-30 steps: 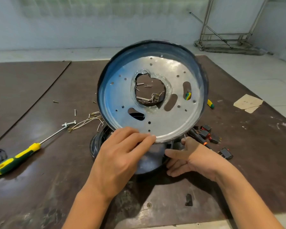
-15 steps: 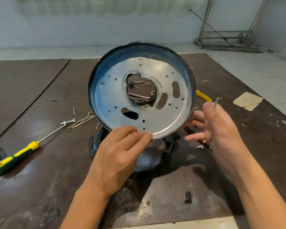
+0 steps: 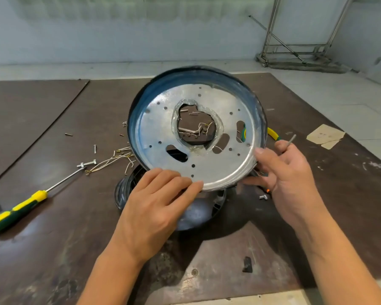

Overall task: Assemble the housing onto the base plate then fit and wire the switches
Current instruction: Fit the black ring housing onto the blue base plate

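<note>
A round silver base plate [image 3: 218,164] with a dark blue rim is held tilted up above the table, its holed face toward me. My left hand [image 3: 156,201] grips its near edge, fingers on the face. My right hand [image 3: 288,172] grips the plate's right edge with thumb on the rim and holds a thin silver screw [image 3: 291,138] between its fingers. Under the plate a black plastic housing [image 3: 128,190] lies on the table, mostly hidden. Switches are not visible.
A yellow-green screwdriver [image 3: 18,211] lies at the left with loose wires [image 3: 112,159] and screws [image 3: 86,164] beside it. A second yellow-handled tool [image 3: 273,133] pokes out behind the plate. Cardboard scraps [image 3: 326,136] lie at the right. A small black part [image 3: 247,264] sits near the front edge.
My right hand rose from under the plate with a screw and has now taken hold of the plate's right edge. The plate tilted and shifted slightly. My left hand kept its grip.
</note>
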### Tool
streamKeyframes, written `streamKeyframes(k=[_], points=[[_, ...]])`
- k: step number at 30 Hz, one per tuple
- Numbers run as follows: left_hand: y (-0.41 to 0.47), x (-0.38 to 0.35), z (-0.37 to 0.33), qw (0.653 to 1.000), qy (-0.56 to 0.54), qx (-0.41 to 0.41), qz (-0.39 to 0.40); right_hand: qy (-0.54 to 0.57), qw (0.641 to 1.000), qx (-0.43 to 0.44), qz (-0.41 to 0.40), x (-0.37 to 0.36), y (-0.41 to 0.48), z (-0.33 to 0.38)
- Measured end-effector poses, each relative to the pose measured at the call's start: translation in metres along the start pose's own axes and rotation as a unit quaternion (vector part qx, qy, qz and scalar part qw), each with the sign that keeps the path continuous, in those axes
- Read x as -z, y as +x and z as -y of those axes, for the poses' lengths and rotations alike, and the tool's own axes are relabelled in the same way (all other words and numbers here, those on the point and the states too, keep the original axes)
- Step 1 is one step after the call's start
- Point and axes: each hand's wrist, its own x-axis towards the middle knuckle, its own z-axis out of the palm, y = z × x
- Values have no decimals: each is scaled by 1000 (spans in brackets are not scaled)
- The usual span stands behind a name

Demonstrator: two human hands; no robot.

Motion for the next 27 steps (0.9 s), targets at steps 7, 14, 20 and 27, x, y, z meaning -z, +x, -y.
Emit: streamKeyframes(k=[7, 14, 20, 27], points=[[-3, 8, 15, 999, 2, 8, 46, 2, 1000, -15, -21, 0, 0, 2], [16, 18, -16, 970, 13, 96, 223, 8, 994, -103, 17, -16, -3, -22], [18, 16, -34, 947, 31, 127, 292, -42, 987, -138, 74, -23, -9, -19], [7, 8, -25, 936, -46, 75, 342, -154, 945, -233, 169, -10, -7, -12]])
